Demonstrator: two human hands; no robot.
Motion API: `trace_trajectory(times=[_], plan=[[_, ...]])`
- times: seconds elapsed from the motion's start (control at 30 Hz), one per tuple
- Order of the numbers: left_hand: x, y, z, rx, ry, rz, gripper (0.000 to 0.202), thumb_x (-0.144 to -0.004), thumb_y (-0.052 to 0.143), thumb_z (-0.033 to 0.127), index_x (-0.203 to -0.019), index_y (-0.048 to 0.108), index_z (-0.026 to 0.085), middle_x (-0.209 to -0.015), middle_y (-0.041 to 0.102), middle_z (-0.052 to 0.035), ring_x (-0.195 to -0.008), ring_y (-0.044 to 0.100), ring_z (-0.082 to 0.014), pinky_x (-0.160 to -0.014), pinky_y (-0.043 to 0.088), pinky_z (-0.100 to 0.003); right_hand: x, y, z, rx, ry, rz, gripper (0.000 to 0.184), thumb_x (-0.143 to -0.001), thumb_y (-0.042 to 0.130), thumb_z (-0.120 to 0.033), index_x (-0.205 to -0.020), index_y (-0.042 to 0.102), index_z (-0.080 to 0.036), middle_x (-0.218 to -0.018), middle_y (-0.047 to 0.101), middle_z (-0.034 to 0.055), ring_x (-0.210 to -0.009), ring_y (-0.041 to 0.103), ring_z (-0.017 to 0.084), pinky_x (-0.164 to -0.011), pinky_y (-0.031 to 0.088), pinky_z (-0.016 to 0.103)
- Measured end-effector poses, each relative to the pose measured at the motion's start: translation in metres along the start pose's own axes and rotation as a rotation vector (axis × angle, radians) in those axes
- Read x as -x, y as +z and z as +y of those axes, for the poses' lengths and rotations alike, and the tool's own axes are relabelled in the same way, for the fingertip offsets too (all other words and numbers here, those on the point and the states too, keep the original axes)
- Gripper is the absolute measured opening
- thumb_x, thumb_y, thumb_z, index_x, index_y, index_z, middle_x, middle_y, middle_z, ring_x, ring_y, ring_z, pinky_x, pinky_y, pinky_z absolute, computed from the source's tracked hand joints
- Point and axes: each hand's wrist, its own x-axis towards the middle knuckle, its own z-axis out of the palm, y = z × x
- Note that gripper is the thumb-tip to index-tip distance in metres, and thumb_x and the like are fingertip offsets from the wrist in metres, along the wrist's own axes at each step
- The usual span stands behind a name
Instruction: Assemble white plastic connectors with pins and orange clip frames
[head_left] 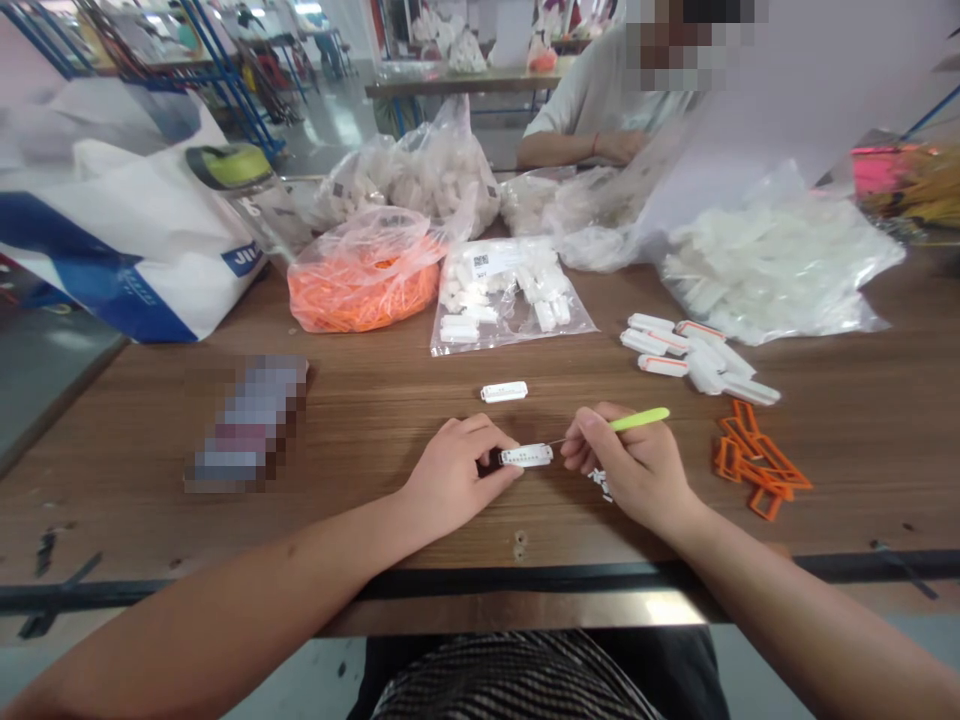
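My left hand (pixel 456 472) pinches one end of a small white plastic part (pixel 526 456) just above the wooden table (pixel 360 420). My right hand (pixel 628 468) grips a thin tool with a green handle (pixel 639 419), its metal tip touching the right end of that part. Tiny white bits (pixel 600 482) lie under my right hand. A second white part (pixel 504 392) lies alone on the table just beyond my hands.
Several white parts (pixel 694 358) and orange rectangular frames (pixel 757 462) lie to the right. Bags of orange pieces (pixel 364 275) and white pieces (pixel 506 290) sit further back. A white and blue bag (pixel 127 230) stands at the left. Another person (pixel 607 110) sits across the table.
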Motion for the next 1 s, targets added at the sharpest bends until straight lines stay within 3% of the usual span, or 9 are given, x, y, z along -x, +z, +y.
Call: trace_trajectory(times=[0.3, 0.6, 0.73, 0.87, 1.0], plan=[[0.0, 0.0002, 0.0006, -0.004, 0.0, -0.001, 0.007, -0.085, 0.066, 0.027, -0.087, 0.068, 0.021, -0.076, 0.062, 0.0011, -0.067, 0.055, -0.0133, -0.072, 0.041, -0.033, -0.0011, 0.0004, 0.0037, 0.066, -0.002, -0.048, 0.044, -0.094, 0.048, -0.048, -0.068, 0.063, -0.016, -0.062, 0.066, 0.0038, -0.049, 0.062, 0.012, -0.045, 0.05, 0.023], [-0.0008, 0.0009, 0.0018, 0.001, -0.017, -0.001, 0.007, -0.085, 0.065, 0.026, -0.088, 0.069, 0.022, -0.073, 0.059, 0.0024, -0.066, 0.054, -0.0128, -0.071, 0.04, -0.032, 0.0045, -0.0011, -0.0021, 0.414, -0.185, -0.128, 0.038, -0.098, 0.043, -0.038, -0.069, 0.06, -0.02, -0.062, 0.064, 0.0017, -0.058, 0.062, 0.014, -0.061, 0.051, 0.029], [-0.0007, 0.0004, 0.001, 0.001, -0.018, -0.006, 0.007, -0.085, 0.065, 0.026, -0.089, 0.069, 0.022, -0.073, 0.059, 0.0027, -0.066, 0.054, -0.0127, -0.072, 0.039, -0.033, 0.0032, -0.0022, 0.0003, 0.307, -0.165, -0.119, 0.037, -0.097, 0.045, -0.039, -0.071, 0.062, -0.019, -0.066, 0.066, 0.0026, -0.058, 0.063, 0.013, -0.057, 0.052, 0.026], [-0.0001, 0.0001, -0.0004, -0.001, -0.013, -0.006, 0.006, -0.083, 0.067, 0.024, -0.089, 0.069, 0.021, -0.075, 0.059, 0.0023, -0.066, 0.054, -0.0128, -0.072, 0.039, -0.033, -0.0003, -0.0029, -0.0019, 0.097, -0.05, -0.039, 0.041, -0.094, 0.047, -0.045, -0.067, 0.062, -0.017, -0.061, 0.066, 0.0036, -0.049, 0.062, 0.011, -0.045, 0.049, 0.022], [-0.0002, 0.0, -0.0001, 0.011, -0.015, -0.008, 0.006, -0.083, 0.068, 0.023, -0.089, 0.069, 0.02, -0.075, 0.059, 0.0021, -0.066, 0.054, -0.0129, -0.072, 0.04, -0.033, -0.0009, -0.0026, -0.0034, 0.052, -0.031, -0.06, 0.04, -0.092, 0.05, -0.044, -0.066, 0.063, -0.017, -0.059, 0.065, 0.0032, -0.048, 0.061, 0.011, -0.045, 0.049, 0.021]])
